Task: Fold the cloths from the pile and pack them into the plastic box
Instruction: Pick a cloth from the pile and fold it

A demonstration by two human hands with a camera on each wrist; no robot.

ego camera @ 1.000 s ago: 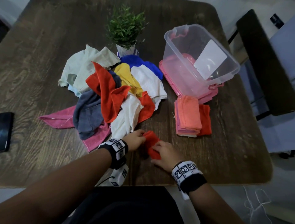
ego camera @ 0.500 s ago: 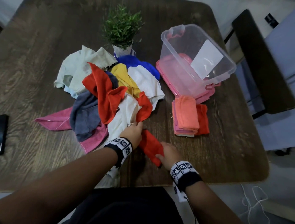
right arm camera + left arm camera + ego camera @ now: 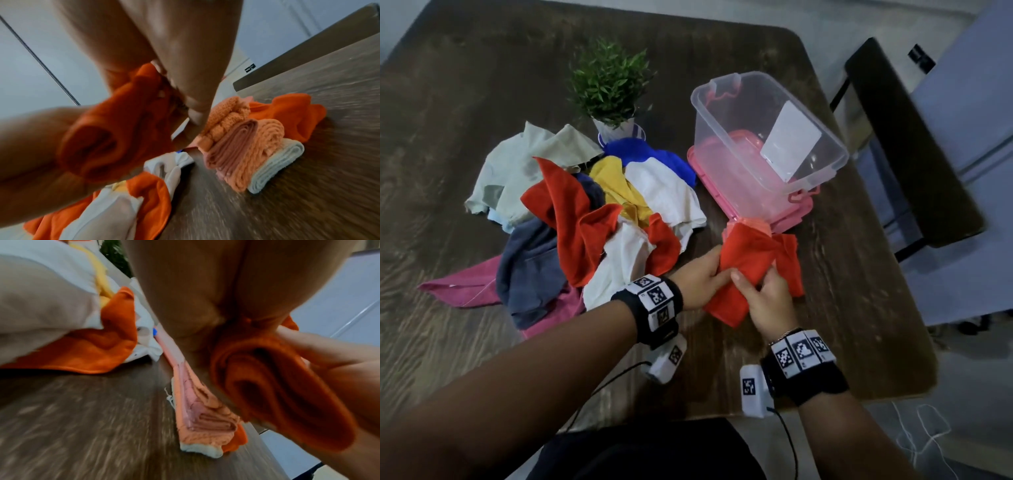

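Both hands hold a folded red cloth (image 3: 748, 270) in the air above the stack of folded cloths (image 3: 244, 146). My left hand (image 3: 709, 274) grips its left side and my right hand (image 3: 763, 294) grips its near end. The wrist views show the cloth's layered fold (image 3: 277, 395) between the fingers. The stack holds orange, pink and white folded cloths (image 3: 197, 415) and lies in front of the clear plastic box (image 3: 774, 150). The box stands tilted on its pink lid (image 3: 787, 222). The loose pile of cloths (image 3: 599, 219) lies to the left.
A potted plant (image 3: 609, 89) stands behind the pile. A dark chair (image 3: 907, 144) is at the table's right side. The wooden table (image 3: 448, 342) shows bare wood near me on the left and right.
The hands lifted the folded red cloth off the table near me and carried it up and right, over the folded stack. The camera view has shifted too.
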